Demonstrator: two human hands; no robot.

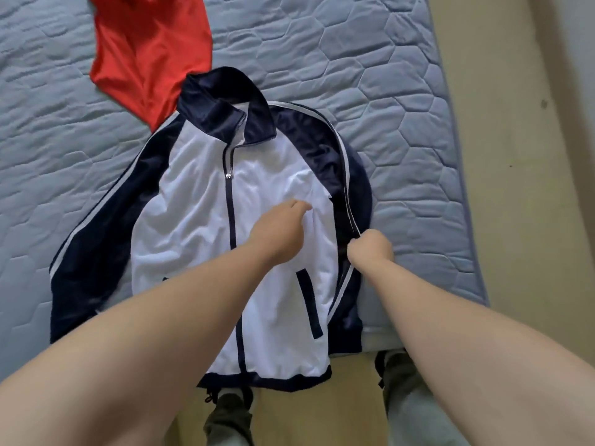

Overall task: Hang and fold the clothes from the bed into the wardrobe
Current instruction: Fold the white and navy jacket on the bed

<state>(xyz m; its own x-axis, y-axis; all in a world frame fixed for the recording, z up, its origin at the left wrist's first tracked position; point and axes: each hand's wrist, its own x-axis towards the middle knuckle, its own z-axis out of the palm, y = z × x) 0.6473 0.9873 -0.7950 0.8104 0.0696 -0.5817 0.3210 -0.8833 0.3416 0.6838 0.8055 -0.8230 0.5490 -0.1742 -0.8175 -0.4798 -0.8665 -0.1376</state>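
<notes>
At the near edge of the mattress (402, 91), the right hand (370, 249) is closed in a fist around the navy, white-striped sleeve (349, 175) of the track jacket (193, 220). This sleeve lies along the jacket's right side. The left hand (278, 230) rests on the white front panel, just right of the zipper (229, 204). Its fingers are curled into the fabric, and creases radiate from them.

The track jacket lies front-up. Its long axis runs directly away from the person: the navy collar (222, 101) points to the far end, and the navy hem (267, 381) hangs past the near mattress edge. The zipper is closed up to the chest. The other sleeve (96, 252) extends diagonally toward the near left. A navy-edged slit pocket (309, 305) sits below the hands.

The collar overlaps the lower edge of a red garment (148, 53), which lies farther back on the blue quilted mattress. Dark shoes (228, 410) stand on the tan floor (322, 413).
</notes>
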